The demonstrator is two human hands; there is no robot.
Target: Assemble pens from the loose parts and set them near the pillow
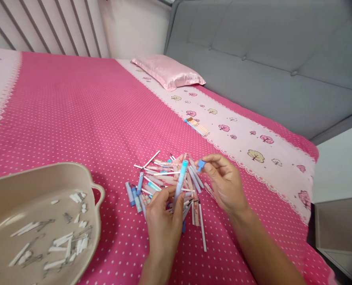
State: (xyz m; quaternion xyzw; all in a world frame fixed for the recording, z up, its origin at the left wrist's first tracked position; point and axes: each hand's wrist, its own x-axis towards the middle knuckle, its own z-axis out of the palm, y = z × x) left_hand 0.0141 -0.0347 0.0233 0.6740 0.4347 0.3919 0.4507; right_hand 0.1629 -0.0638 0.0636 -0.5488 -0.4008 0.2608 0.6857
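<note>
My left hand [165, 208] is closed around a slim pen barrel [181, 178], pale lilac with a bright blue upper end, held tilted upward. To its right, my right hand [225, 180] pinches a small blue plastic piece [201, 164] between thumb and fingertips, apart from the barrel. Below and behind both hands spreads a loose pile of pen parts [161, 178]: clear pinkish barrels, blue and lilac caps, and thin white refills. One white refill [202, 227] points toward me at the pile's near edge. My left hand hides part of the pile.
A beige basin [94, 221] at the left contains white plugs and small metal clips. Assembled-looking pens [197, 126] lie in a row farther back on the pink dotted bedspread [83, 103]. A pink pillow [170, 71] rests against the grey headboard [253, 51].
</note>
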